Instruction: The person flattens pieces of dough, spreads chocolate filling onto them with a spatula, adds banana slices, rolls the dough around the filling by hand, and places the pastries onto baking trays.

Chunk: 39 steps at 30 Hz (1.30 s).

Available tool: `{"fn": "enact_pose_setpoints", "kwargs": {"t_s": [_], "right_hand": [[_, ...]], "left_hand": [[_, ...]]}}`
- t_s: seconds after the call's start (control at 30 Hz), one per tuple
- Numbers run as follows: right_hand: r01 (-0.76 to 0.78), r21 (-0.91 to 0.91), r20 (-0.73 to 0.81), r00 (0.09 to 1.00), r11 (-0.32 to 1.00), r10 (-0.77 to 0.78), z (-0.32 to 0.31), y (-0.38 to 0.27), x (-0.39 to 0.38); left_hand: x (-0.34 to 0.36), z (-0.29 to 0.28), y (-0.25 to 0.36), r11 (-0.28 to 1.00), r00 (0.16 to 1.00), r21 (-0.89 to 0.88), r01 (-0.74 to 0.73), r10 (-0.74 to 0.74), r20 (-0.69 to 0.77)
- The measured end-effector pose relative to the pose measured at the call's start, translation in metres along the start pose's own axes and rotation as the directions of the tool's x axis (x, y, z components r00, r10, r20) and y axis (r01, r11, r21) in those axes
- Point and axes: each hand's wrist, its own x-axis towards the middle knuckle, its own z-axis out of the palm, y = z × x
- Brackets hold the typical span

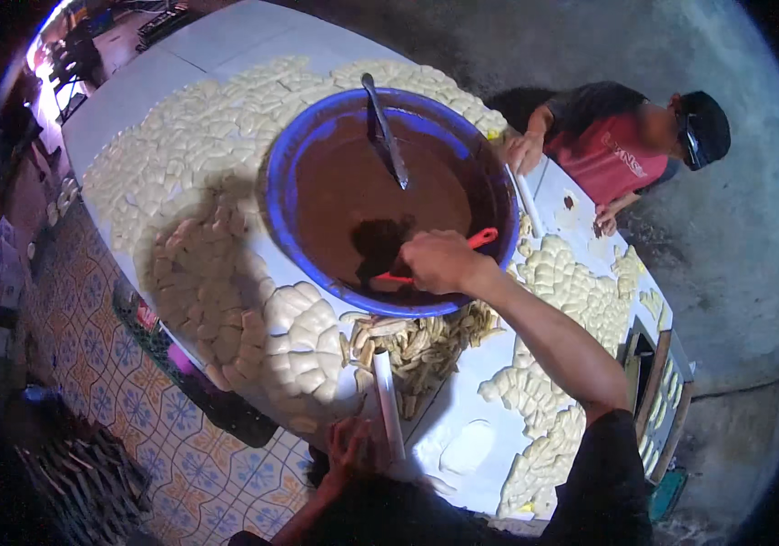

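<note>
My right hand (444, 260) is closed around a red long-handled utensil (482, 238) over the near side of a blue basin (277, 191). A thick brown paste (339, 187) fills much of the basin; the utensil's working end is partly hidden by my hand and shadow. A metal spoon-like tool (386, 132) leans on the far rim, its tip in the paste. My left hand (349, 448) is low at the table's near edge, fingers apart, beside a white rolling pin (389, 405). Brownish folded strips (417, 350) are heaped between the pin and basin.
Pale dough pieces (185, 127) cover much of the white table (244, 32), with more dough (549, 373) at the right. A person (612, 146) in a red and black shirt works across, hand near a second white rolling pin (525, 197). Racked trays (662, 400) stand right.
</note>
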Motion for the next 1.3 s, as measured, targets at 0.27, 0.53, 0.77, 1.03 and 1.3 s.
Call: {"fn": "enact_pose_setpoints", "kwargs": {"t_s": [0.27,0.53,0.77,1.03,1.3], "right_hand": [[0.083,0.11,0.012,0.996,0.99,-0.084,-0.004,0.008,-0.034],[0.044,0.689,0.093,0.984,0.723,-0.149,0.007,0.031,-0.148],[-0.081,0.647,-0.132,0.967,0.758,0.216,0.211,-0.045,-0.329],[-0.174,0.672,-0.507,0.6,0.72,0.619,0.389,-0.139,-0.33],[-0.539,0.52,-0.098,0.733,0.663,0.673,0.358,-0.154,-0.351]], "left_hand": [[-0.023,0.0,-0.012,0.998,0.993,-0.001,-0.069,0.069,0.098],[-0.026,0.005,-0.019,0.996,0.997,0.063,-0.061,0.064,-0.037],[0.02,0.017,0.011,0.979,0.961,-0.008,-0.204,0.199,-0.193],[0.002,0.013,0.007,0.984,0.979,0.034,-0.176,0.179,-0.101],[0.006,0.008,0.004,0.972,0.975,0.104,-0.211,0.217,-0.054]]}}
